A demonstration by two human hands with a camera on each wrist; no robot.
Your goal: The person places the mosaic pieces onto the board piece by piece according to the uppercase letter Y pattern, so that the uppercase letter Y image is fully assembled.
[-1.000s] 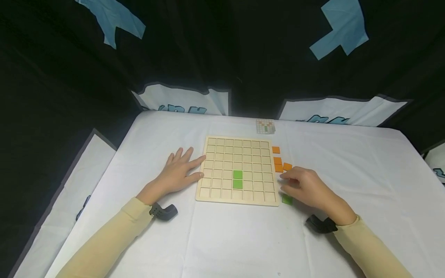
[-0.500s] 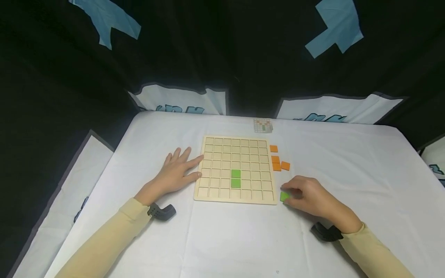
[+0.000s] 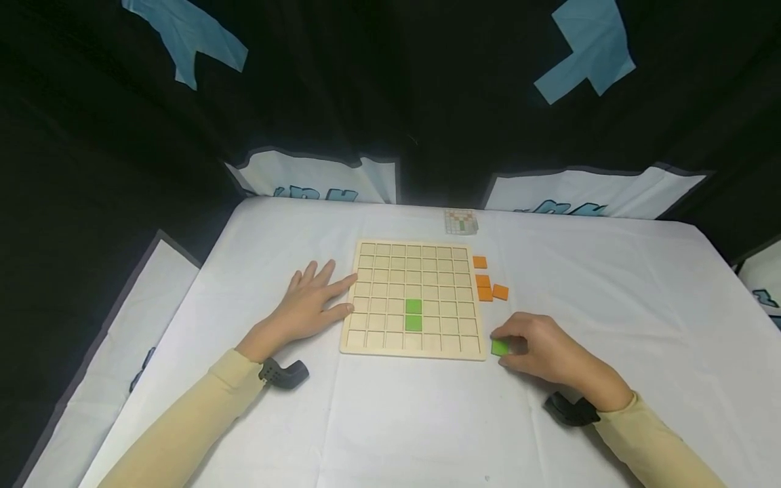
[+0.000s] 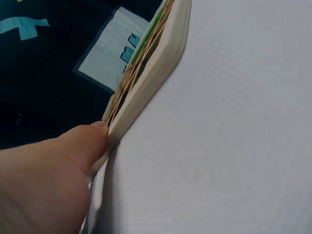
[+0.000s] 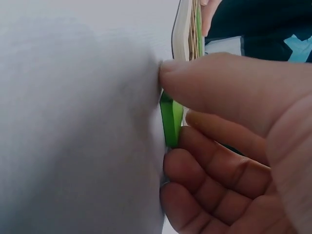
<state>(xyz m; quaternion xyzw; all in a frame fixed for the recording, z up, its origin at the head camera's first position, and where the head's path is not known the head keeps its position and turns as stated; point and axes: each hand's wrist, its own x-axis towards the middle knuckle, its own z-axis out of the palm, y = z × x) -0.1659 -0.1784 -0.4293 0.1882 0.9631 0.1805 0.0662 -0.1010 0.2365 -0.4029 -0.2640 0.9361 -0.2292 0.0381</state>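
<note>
A pale wooden grid board [image 3: 396, 352] lies on the white table, with two green square tiles [image 3: 413, 314] set one above the other in its cells. My left hand [image 3: 303, 308] rests spread at the board's left side, thumb and index fingertip right at its edge. Off the board's lower right corner, my right hand [image 3: 545, 348] holds a loose green tile [image 3: 499, 348] between thumb and fingers. Seen from the right wrist, that green tile [image 5: 170, 121] stands low at the cloth, the thumb at one edge and curled fingers at the other.
Several orange tiles [image 3: 483, 280] lie just right of the board, one of them apart and turned askew. Behind the board is a small printed pattern card [image 3: 460, 221]. A black curtain [image 3: 390, 88] hangs beyond the table's far edge.
My right hand has moved toward the front of the table, from beside the orange tiles to the loose green tile, and has closed about it. The left hand stays at the board's edge.
</note>
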